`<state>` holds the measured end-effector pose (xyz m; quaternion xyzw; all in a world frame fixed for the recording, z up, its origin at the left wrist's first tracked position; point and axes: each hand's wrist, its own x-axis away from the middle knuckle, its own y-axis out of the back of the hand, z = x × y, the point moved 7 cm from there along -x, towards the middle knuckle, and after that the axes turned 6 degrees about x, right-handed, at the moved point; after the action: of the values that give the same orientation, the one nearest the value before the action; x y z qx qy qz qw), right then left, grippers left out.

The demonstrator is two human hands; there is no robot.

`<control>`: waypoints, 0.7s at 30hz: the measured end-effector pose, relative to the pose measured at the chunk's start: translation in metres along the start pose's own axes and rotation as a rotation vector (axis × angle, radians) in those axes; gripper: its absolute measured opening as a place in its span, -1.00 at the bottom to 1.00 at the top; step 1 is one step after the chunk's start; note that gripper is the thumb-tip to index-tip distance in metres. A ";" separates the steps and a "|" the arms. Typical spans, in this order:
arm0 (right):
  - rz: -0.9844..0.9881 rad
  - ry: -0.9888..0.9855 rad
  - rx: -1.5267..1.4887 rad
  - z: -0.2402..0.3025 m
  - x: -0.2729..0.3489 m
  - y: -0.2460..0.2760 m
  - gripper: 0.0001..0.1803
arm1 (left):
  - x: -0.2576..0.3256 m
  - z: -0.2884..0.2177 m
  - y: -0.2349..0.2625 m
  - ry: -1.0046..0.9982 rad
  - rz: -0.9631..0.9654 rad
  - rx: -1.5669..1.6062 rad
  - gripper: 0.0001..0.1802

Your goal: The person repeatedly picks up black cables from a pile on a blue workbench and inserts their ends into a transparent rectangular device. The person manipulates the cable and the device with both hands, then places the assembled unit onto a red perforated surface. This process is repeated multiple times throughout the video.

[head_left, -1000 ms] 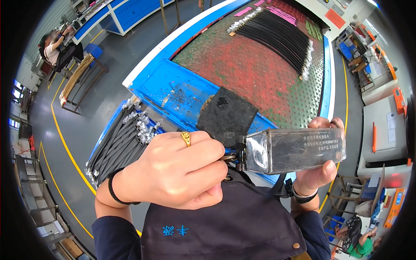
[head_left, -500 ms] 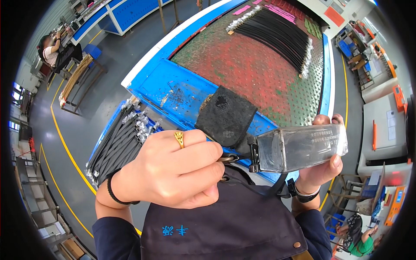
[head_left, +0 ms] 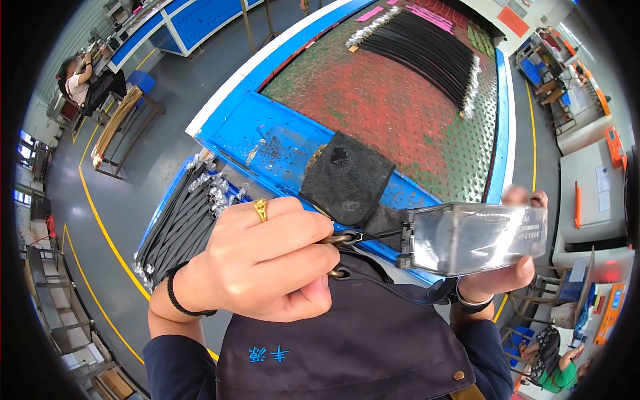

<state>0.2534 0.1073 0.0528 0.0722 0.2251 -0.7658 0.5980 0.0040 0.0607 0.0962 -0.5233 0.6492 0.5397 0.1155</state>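
My left hand (head_left: 267, 260), with a gold ring on one finger and a dark cord at the wrist, is closed around a bronze-coloured metal ring (head_left: 345, 238). From that ring a short black cord runs to the black hinged end of a clear plastic case (head_left: 477, 239). Fingers and thumb of my right hand (head_left: 510, 277) grip the case from behind and below; it lies sideways with glare on its face. Whatever is inside it I cannot make out. Below my hands hangs a dark apron (head_left: 347, 333) with metal eyelets and blue lettering.
Ahead stands a blue-framed bench with a red and green studded surface (head_left: 400, 113), bearing a row of black tubes (head_left: 420, 53) with wrapped ends. A black cloth pad (head_left: 350, 179) drapes over its near edge. At left, more black rods (head_left: 183, 223) fill a blue bin. People sit at both sides.
My right hand has moved slightly right and a little down with the clear case, tilting it so glare now covers its face. The left hand stays closed and has shifted slightly left.
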 end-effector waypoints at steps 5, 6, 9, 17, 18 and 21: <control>0.050 -0.105 -0.078 -0.006 -0.004 -0.004 -0.07 | -0.001 -0.005 -0.001 -0.116 -0.010 -0.025 -0.84; 0.077 -0.120 -0.070 -0.006 -0.003 -0.007 -0.07 | -0.002 -0.006 -0.001 -0.156 -0.012 -0.027 -0.86; 0.152 -0.144 -0.063 -0.008 -0.003 -0.012 -0.05 | -0.004 -0.010 -0.003 -0.223 0.017 -0.065 -0.90; 0.215 -0.120 0.021 -0.006 -0.005 -0.021 -0.05 | -0.004 -0.016 -0.006 -0.271 0.048 -0.150 -0.90; 0.205 -0.112 0.024 -0.006 -0.006 -0.018 -0.05 | -0.003 -0.015 -0.005 -0.270 0.042 -0.147 -0.90; 0.157 -0.118 -0.026 -0.008 -0.007 -0.006 -0.07 | -0.001 -0.012 -0.002 -0.257 0.009 -0.107 -0.90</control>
<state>0.2485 0.1181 0.0505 0.0366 0.1931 -0.7166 0.6692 0.0115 0.0514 0.1006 -0.4524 0.6018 0.6366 0.1674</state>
